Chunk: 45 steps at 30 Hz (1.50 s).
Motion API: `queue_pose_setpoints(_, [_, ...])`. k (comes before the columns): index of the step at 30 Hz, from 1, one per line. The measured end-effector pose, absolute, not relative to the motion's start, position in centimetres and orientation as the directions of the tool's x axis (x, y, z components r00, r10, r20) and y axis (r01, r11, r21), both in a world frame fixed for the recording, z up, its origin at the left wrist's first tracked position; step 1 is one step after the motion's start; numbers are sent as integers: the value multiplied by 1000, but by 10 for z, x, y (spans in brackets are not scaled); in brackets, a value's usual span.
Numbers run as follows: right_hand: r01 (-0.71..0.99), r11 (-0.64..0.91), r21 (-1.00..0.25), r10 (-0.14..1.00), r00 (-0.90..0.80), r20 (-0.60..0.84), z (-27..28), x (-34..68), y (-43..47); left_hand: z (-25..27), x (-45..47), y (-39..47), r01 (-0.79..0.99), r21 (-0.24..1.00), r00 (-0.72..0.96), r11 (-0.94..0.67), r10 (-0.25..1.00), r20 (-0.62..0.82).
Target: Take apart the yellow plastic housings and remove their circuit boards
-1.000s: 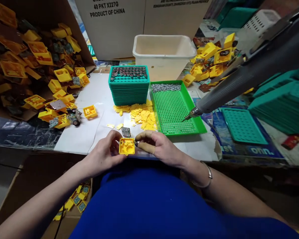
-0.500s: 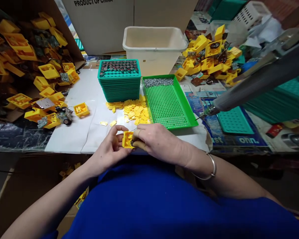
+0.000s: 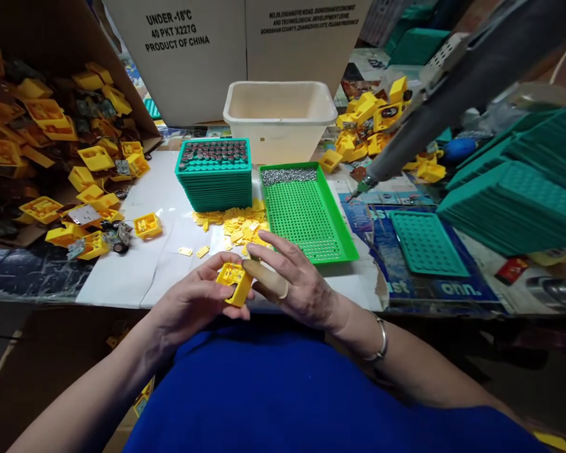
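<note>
In front of my blue shirt, my left hand [image 3: 198, 292] grips a small yellow plastic housing [image 3: 238, 290], its open side tilted up and a dark round part visible in it under the thumb. My right hand [image 3: 292, 280] is just to the right, fingers stretched out, with tan covers on a finger or two; the fingertips are at the housing's edge, and whether they touch it I cannot tell. Beyond the hands lies a pile of small flat yellow plates [image 3: 240, 228]. A green perforated tray [image 3: 306, 220] holds small metal screws [image 3: 290, 175] at its far end.
A teal tray stack [image 3: 214, 182] bearing small round parts stands behind the plates, before a cream bin [image 3: 278, 135]. An electric screwdriver [image 3: 382, 167] hangs at right. Yellow housings with wires spill from a carton [image 3: 136, 82] at left. More teal trays [image 3: 504, 201] stand at right.
My right hand has loosened from the inside of the housing and spread its fingers. The housing has turned in my left hand. The view has shifted, showing more of the cartons behind.
</note>
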State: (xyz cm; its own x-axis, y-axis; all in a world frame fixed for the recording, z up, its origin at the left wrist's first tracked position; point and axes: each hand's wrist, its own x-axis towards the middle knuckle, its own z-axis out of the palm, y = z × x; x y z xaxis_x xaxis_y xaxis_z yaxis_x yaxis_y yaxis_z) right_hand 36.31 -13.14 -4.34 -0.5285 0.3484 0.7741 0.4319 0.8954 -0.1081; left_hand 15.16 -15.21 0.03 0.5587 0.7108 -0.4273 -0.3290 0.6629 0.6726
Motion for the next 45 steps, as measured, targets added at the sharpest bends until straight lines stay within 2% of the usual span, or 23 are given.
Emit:
queue_pose_setpoints(3, [371,923,-104,299,-520,800,-40,372,-131,3,158,-153,-272,612,673,742,602,-430])
queue_pose_setpoints(6, [302,936,-182,320,-513,796,-34,382,-132,6,168,-154,-244,585,716,773,550,-429])
queue_pose_setpoints(12, [198,880,-433,469,-514,718,-24,396,-129,13,182,-152,-234,622,647,747,597,-474])
queue_pose_setpoints(15, [149,862,-485,489,-502,713,-18,395,-123,18,181,-152,-229,651,612,724,627,-482])
queue_pose_setpoints(19, [196,864,-464,498,-471,728,-10,386,-119,20,177,-153,-174,782,481,599,744,-463])
queue_pose_setpoints(22, [235,854,-464,520,-422,743,-6,371,-119,18,175,-150,-156,878,309,452,867,-392])
queue_pose_setpoints(24, [264,840,-474,543,-394,742,-6,357,-120,16,170,-147,-162,910,257,383,906,-336])
queue_pose_setpoints(30, [355,826,-438,560,-437,704,-9,309,-114,7,126,-130,-189,919,389,344,886,-252])
queue_pose_setpoints(34, [355,870,-341,486,-507,712,-12,293,-102,0,104,-116,-250,894,379,371,888,-262])
queue_pose_setpoints(38, [405,855,-324,509,-534,675,-10,295,-98,-9,105,-107,-343,847,389,406,882,-265])
queue_pose_setpoints(45, [447,882,-152,421,-599,681,-4,305,-108,-17,124,-112,-251,874,347,416,882,-320])
